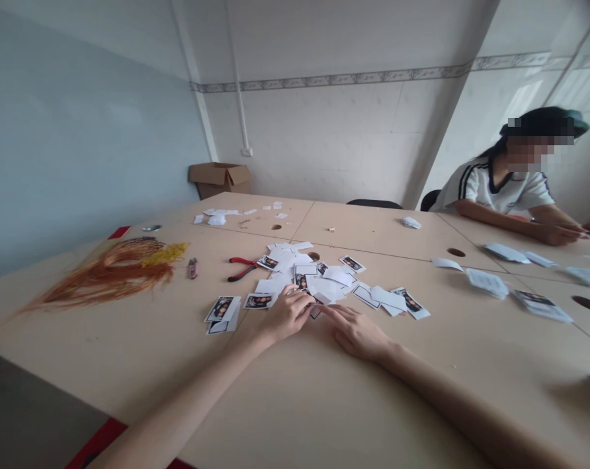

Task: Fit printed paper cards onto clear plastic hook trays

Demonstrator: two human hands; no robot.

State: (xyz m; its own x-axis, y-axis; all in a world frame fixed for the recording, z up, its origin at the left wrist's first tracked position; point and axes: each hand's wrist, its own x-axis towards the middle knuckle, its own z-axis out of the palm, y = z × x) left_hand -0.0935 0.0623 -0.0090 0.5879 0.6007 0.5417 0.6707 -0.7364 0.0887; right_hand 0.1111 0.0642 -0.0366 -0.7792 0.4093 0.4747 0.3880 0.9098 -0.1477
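Observation:
Over the near edge of a heap of paper cards (285, 260), both hands meet at a small dark-printed card (316, 312). My left hand (289, 315) has its fingers bent and closed on that card, covering much of it. My right hand (359, 331) rests low on the table, its index finger stretched out to the card's edge and its thumb lying apart. Some cards show a dark photo print, others a white back or a black outline. To the left of my left hand lie a photo card (259, 301) and a small overlapping group of cards (223, 314).
Red-handled pliers (242, 268), pink snips (192, 268) and a bundle of orange and yellow strands (123, 267) lie left. Card stacks (487, 283) stand right, near a seated person (500, 189). White scraps (217, 218) lie farther back; a cardboard box (220, 179) stands beyond the table.

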